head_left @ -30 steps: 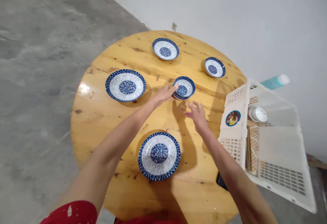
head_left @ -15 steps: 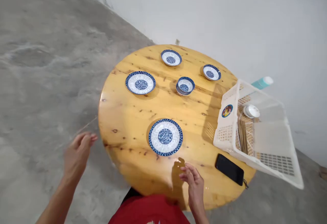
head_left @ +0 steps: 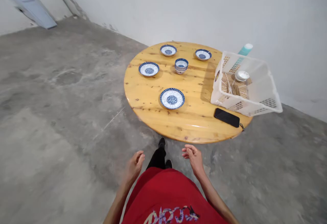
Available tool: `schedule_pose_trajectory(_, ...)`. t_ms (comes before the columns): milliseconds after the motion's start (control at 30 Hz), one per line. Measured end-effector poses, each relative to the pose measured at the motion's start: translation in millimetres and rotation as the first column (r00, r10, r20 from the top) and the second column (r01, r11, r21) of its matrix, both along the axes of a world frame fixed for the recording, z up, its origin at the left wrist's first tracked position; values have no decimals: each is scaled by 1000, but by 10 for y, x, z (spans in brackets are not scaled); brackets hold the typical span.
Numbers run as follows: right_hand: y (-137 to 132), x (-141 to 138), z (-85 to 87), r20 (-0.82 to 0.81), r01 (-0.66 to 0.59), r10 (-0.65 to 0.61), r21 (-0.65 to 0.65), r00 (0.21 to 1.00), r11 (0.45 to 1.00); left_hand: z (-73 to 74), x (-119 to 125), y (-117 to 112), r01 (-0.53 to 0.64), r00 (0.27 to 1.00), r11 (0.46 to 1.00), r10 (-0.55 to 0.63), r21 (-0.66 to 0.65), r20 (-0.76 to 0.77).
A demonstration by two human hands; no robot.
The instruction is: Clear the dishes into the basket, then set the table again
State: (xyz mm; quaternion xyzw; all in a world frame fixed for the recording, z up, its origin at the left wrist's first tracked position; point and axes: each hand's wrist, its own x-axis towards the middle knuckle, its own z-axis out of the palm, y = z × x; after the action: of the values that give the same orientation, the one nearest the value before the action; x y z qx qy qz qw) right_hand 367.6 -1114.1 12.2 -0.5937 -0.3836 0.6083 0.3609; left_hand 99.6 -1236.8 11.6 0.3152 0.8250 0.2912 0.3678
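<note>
From my station I see both hands low in the middle of the frame, above the grey concrete floor (head_left: 51, 121) and not above the worktop. The left hand (head_left: 134, 166) hangs just left of the red garment (head_left: 166, 196). Its grip is apart, the fingers loosely curled, and it clamps nothing. The right hand (head_left: 194, 157) is at the right side of the garment, also with the grip apart and nothing in it. Between the two hands shows a black trouser leg (head_left: 157, 157).

Nearest to the hands is the round worktop of yellow wood (head_left: 196, 127), in the upper middle of the frame. Its near edge is just above the right hand in the picture, but no hand touches it. Closest to that edge lies a blue-and-white patterned ceramic plate (head_left: 172, 98). Further up are a second plate of the same pattern (head_left: 149, 69) at the left, a third plate (head_left: 168, 50) at the far edge and a smaller dish (head_left: 203, 54) to its right. A stack of small patterned bowls (head_left: 181, 65) stands among them.

On the right part of the worktop stands a white plastic basket with perforated walls (head_left: 265, 94), which reaches over the edge. Inside it are brown chopsticks (head_left: 236, 88) and a small white round thing (head_left: 242, 76). A black phone (head_left: 227, 117) lies flat just below the basket in the picture. A teal bottle with white cap (head_left: 245, 49) shows behind the basket.
</note>
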Motion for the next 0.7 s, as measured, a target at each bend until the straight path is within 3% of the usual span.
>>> schedule_pose_trajectory(167, -382, -38, -99, -25, -62, 62, -30, 998, 998, 6, 15, -419, 84, 994, 996, -80, 43, -77)
schedule_pose_trajectory(300, -506, -20, -212, 40, -47, 50, -56, 998, 997, 9, -80, -478, 55, 997, 996, -51, 65, -60)
schedule_pose_trajectory(433, -523, -208, -272, 119, -91, 100, -79, 988, 993, -17, -366, -533, 32, 999, 998, -30, 54, -35)
schedule_pose_trajectory(567, -514, -841, -271, 144, -130, 143, -97, 979, 987, -59, -953, -763, 34, 999, 999, -33, 23, -42)
schedule_pose_trajectory(700, -519, -1853, -234, 111, -187, 199, -111, 974, 976, -147, -1835, -1063, -32, 992, 995, 19, -99, -127)
